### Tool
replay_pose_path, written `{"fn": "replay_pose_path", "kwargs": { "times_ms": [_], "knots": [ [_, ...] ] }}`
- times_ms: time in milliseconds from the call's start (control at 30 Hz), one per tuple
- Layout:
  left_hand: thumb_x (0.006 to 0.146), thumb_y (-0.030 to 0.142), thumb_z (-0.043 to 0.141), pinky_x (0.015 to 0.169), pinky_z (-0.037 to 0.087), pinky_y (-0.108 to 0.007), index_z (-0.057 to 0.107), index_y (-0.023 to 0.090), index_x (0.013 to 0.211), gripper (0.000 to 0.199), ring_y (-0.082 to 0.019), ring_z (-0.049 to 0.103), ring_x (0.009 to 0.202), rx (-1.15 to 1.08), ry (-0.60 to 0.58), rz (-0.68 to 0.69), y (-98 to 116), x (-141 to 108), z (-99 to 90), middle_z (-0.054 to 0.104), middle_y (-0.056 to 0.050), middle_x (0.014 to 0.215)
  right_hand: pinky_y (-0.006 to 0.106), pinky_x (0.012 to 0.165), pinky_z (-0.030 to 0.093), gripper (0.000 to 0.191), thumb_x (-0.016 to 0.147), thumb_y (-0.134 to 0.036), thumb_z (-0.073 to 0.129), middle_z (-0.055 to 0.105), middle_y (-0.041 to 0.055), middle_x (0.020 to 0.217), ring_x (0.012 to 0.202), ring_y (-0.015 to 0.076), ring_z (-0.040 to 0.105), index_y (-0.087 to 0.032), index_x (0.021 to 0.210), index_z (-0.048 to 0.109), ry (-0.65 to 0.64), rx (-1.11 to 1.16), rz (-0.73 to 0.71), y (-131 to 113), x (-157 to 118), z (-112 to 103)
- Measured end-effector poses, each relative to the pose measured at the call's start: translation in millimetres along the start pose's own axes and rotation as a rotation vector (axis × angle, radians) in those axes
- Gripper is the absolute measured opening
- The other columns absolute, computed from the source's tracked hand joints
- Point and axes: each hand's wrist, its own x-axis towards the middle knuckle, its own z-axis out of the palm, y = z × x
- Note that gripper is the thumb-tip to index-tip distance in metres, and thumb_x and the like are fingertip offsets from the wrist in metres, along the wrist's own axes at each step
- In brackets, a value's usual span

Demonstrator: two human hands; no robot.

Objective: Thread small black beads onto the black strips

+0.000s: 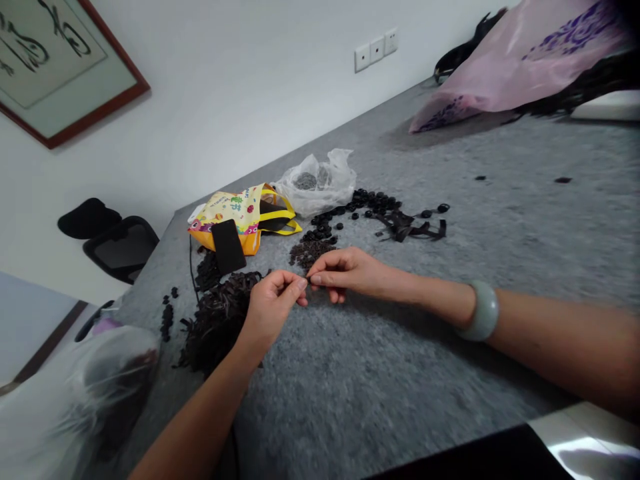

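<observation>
My left hand (273,303) and my right hand (345,272) meet fingertip to fingertip above the grey table (350,373). Both are closed in a pinch on a small dark piece (307,280), mostly hidden by the fingers. A pale green bangle circles my right wrist. Beside my left hand lies a heap of dark strips (215,327). Just beyond the fingertips is a pile of small brown bits (310,253), with black round pieces (373,200) spread behind it. To their right lie loose black strips (407,227).
A yellow patterned bag (225,207) with a black phone (229,247) against it stands at the back left, next to a clear plastic bag (320,183). A pink bag (520,67) lies far right. A white plastic bag (100,380) hangs near the left edge.
</observation>
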Motion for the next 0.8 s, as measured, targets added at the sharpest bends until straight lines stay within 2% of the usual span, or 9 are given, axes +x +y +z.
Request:
{"fn": "replay_pose_path", "kwargs": {
  "times_ms": [233,333,400,467,600,800],
  "knots": [
    [0.087,0.034,0.066,0.066,0.050,-0.026,0.067,0.018,0.077,0.019,-0.013,0.063,0.063,-0.091,-0.065,0.002,-8.2,5.5,-2.9,0.066,0.001,0.067,0.016,0.044,0.048,0.034,0.077,-0.045,0.081,0.069,0.0009,0.079,0.054,0.0055,0.057,-0.015,0.087,0.070,0.041,0.127,0.089,1.4,3.3,-0.1],
    [0.087,0.038,0.065,0.066,0.051,-0.027,0.069,0.017,0.084,0.021,-0.014,0.065,0.063,-0.088,0.053,-0.017,-9.1,9.0,-6.4,0.069,-0.001,0.073,0.015,0.041,0.044,0.032,0.075,-0.043,0.082,0.067,0.0008,0.076,0.051,0.0048,0.054,-0.015,0.081,0.069,0.122,0.146,0.112,2.7,5.6,-1.4],
    [0.085,0.037,0.067,0.065,0.051,-0.027,0.069,0.018,0.085,0.019,-0.014,0.065,0.063,-0.026,0.192,0.040,-6.3,7.8,-7.7,0.069,-0.001,0.075,0.015,0.039,0.043,0.031,0.075,-0.042,0.081,0.067,0.0011,0.075,0.049,0.0045,0.053,-0.014,0.078,0.068,0.186,0.144,0.116,2.9,6.7,-1.8],
    [0.084,0.033,0.068,0.065,0.050,-0.026,0.069,0.019,0.081,0.014,-0.014,0.064,0.064,0.083,0.276,0.133,-1.9,3.5,-6.6,0.068,0.000,0.073,0.016,0.039,0.042,0.030,0.075,-0.041,0.081,0.067,0.0016,0.075,0.049,0.0045,0.052,-0.014,0.077,0.068,0.239,0.134,0.106,2.3,6.9,-0.7],
    [0.082,0.025,0.068,0.069,0.052,-0.028,0.073,0.021,0.082,0.006,-0.016,0.066,0.068,0.241,0.215,0.244,3.2,-5.4,1.5,0.072,0.000,0.075,0.017,0.039,0.041,0.026,0.076,-0.037,0.079,0.065,0.0005,0.071,0.049,0.0056,0.054,-0.014,0.079,0.068,0.271,0.109,0.069,0.4,4.7,5.8],
    [0.082,0.025,0.068,0.068,0.054,-0.028,0.073,0.021,0.084,0.007,-0.016,0.067,0.068,0.233,0.201,0.232,-2.5,-3.4,5.9,0.073,0.000,0.077,0.016,0.040,0.043,0.026,0.077,-0.038,0.077,0.064,-0.0002,0.074,0.051,0.0053,0.054,-0.014,0.083,0.069,0.238,0.090,0.042,-0.2,2.0,11.9]
  ]
}}
